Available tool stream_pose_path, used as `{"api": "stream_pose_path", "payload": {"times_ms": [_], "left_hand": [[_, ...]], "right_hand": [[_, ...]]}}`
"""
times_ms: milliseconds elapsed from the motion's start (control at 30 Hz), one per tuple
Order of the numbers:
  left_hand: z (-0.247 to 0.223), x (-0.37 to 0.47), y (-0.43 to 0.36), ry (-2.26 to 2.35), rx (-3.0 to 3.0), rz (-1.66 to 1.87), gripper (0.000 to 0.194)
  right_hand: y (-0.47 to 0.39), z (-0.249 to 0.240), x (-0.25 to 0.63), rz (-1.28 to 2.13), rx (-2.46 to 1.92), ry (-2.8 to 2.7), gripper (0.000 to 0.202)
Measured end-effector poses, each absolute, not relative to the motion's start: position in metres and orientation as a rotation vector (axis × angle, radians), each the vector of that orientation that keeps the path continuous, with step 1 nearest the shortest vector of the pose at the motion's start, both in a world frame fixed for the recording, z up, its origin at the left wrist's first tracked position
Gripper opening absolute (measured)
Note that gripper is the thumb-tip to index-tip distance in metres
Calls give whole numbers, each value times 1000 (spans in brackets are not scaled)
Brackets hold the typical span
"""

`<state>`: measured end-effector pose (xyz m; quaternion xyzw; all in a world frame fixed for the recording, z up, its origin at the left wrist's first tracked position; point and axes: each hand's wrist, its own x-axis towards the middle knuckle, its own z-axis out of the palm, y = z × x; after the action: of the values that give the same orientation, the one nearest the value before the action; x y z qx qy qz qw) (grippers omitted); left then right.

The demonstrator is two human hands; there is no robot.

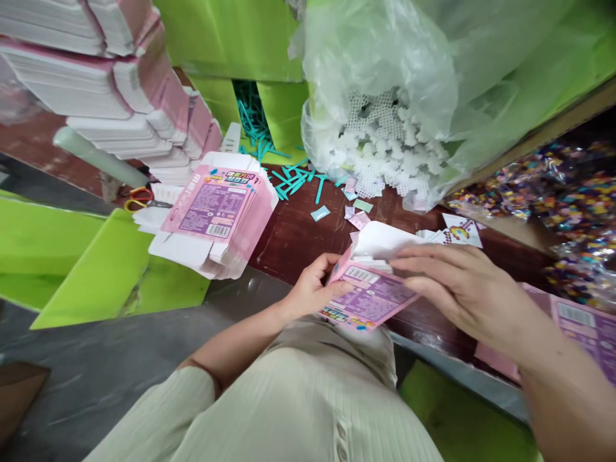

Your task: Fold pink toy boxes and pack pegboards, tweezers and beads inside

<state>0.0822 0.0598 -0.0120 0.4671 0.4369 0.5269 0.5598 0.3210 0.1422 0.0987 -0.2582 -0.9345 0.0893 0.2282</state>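
Note:
A small pink and purple cardboard box (373, 296) is held tilted in front of my waist, its top flap raised. My left hand (317, 282) grips its left side, thumb across the printed face. At the box's open mouth is my right hand (457, 289), its fingers closed over the right edge and partly inside. White contents (373, 263) show in the mouth; their kind is unclear. Just behind lie small sachets (359, 219) and a printed card (462, 230) with a pixel pattern.
To the left stand a stack of flat pink boxes (216, 205), taller piles (62, 77) and scissors (139, 197). Teal sticks (298, 179) spill from a green carton. A clear plastic bag (385, 128) holds white perforated pieces. Colourful bead packets (577, 212) fill a carton at right; another pink box (577, 327) lies below.

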Motion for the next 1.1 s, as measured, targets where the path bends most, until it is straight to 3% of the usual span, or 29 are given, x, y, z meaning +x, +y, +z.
{"api": "stream_pose_path", "payload": {"times_ms": [133,300,367,433,567,700,767,867,967,1100], "left_hand": [[-13,85,60,1048,1145,1229,56],[-17,85,57,1026,1236,1283,56],[-21,84,54,1055,1326,1294,57],[-25,85,50,1127,1404,1326,55],[-34,91,48,1151,1493,1444,69],[-43,91,44,1055,1535,1366,99],[-43,84,40,1035,1563,1141,91],[-36,70,37,965,1520,806,60],[-28,65,40,977,1521,826,32],[-24,75,40,1082,1492,1084,23]], "right_hand": [[134,92,324,340,-751,-2598,24],[117,57,334,41,-1037,-2267,38],[109,44,338,44,-1106,-2280,25],[102,36,341,93,-1146,-2249,25],[91,21,343,517,-1176,-1964,66],[71,-4,346,1110,-1196,-1538,79],[59,-15,350,1278,-1157,-1436,78],[51,-27,361,1395,-1121,-1536,45],[55,-33,366,1398,-1058,-1704,22],[54,-34,359,1161,-1031,-1776,33]]}}
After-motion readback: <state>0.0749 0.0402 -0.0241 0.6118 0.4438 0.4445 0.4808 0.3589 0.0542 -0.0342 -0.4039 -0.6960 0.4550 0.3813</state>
